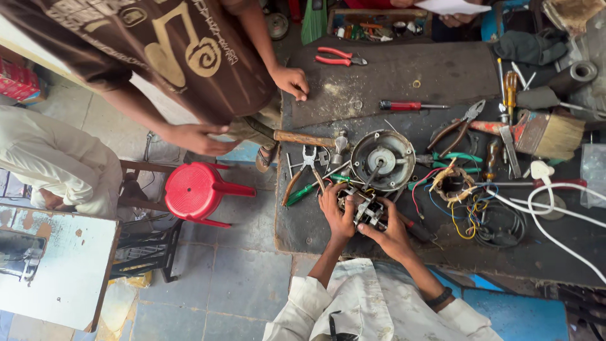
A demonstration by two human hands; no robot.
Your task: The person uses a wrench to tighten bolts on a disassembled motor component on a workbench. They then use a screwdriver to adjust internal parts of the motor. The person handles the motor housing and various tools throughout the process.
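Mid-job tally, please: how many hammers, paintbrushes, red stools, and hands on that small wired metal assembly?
Wooden-handled hammer: 1
Wide wooden paintbrush: 1
Red plastic stool: 1
Hands on the small wired metal assembly: 2 (left hand, right hand)
Total: 5

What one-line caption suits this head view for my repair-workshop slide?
Both hands, left hand and right hand, grip a small metal motor part on a dark tool-strewn workbench.

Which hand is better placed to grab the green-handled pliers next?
Probably the left hand: it sits right beside the green-handled pliers, while the right hand grips the far side of the metal assembly.
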